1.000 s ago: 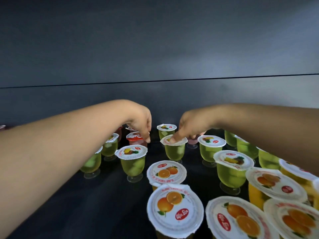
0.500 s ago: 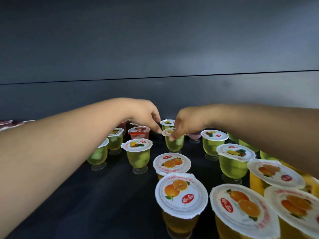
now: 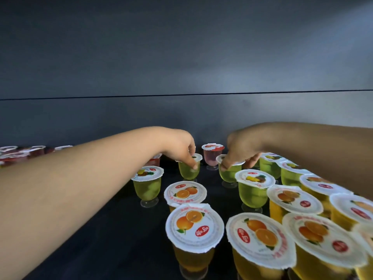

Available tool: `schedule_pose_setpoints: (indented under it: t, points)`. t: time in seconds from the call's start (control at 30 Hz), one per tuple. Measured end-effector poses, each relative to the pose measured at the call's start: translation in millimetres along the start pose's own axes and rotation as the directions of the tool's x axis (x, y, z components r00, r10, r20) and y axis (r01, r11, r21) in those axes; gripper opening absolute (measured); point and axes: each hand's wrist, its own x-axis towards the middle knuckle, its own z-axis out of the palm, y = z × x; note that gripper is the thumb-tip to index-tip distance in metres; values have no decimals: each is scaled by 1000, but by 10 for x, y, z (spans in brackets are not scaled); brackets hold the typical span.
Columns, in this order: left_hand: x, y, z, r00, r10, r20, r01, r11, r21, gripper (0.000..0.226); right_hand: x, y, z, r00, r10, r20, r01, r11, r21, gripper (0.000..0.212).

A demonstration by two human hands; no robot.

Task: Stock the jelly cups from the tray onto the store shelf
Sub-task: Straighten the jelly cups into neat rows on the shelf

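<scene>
Red cups (image 3: pixel 12 156) far left of pink cup (image 3: pixel 212 158), back of shelf (image 3: pixel 101 229). My left hand (image 3: pixel 181 146): grip pinches rim of green cup (image 3: pixel 189 170), cup hangs under fingertips, just left of pink cup. My right hand (image 3: pixel 240 150): grip curled on lid of second green cup (image 3: pixel 229 173), just right of pink cup. Orange cups (image 3: pixel 194 229) stand in front.

L hand (image 3: pixel 181 147) & R hand (image 3: pixel 239 150) each pinch a green jelly cup (image 3: pixel 188 170) (image 3: pixel 228 173) on far shelf (image 3: pixel 121 229), pink cup (image 3: pixel 212 158) btwn them.
</scene>
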Motion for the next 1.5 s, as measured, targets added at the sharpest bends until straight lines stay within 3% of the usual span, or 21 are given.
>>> schedule_pose_setpoints:
  t: [0.13,0.23,0.33,0.43,0.53,0.6,0.7,0.8,0.93,1.03,1.27,1.5]
  points:
    - [4,-65,-20,1000,-24,10,24,1000,18,49,81,-89,31,999,-16,-46,22,991,131,33]
    - [2,-131,-6,999,-43,26,43,999,-9,52,131,-148,52,997,-32,-69,41,991,129,36]
    - [-43,-174,-4,998,-65,11,66,995,-69,57,83,-170,43,997,-44,-63,47,998,44,39]
    - [-198,-213,-96,996,-69,-56,61,988,-140,46,-59,-233,-22,975,-118,-186,84,980,-180,48]
    - [-421,-313,-195,993,-91,-80,78,985,-155,33,-230,-343,-98,940,-226,-256,177,963,-203,53]
    - [-565,-388,-225,991,-118,-56,110,985,-132,31,-359,-430,-129,935,-286,-212,266,957,-119,58]
    - [-704,-452,-200,986,-163,34,165,985,-53,39,-535,-566,-101,948,-318,-12,318,946,64,50]
    - [-750,-446,-107,978,-194,82,196,980,-15,42,-591,-651,-15,945,-297,137,290,955,70,46]
    - [-806,-444,-80,984,-174,47,177,981,-83,41,-609,-704,66,937,-277,211,264,961,87,37]
    - [-836,-478,-77,990,-134,55,140,983,-122,46,-602,-706,87,931,-281,235,259,959,119,34]
    - [-813,-485,33,989,-125,81,128,991,-33,57,-615,-723,103,933,-282,225,246,953,175,22]
    - [-823,-694,64,977,-198,73,201,979,-37,63,-428,-805,139,977,-211,23,206,968,147,29]
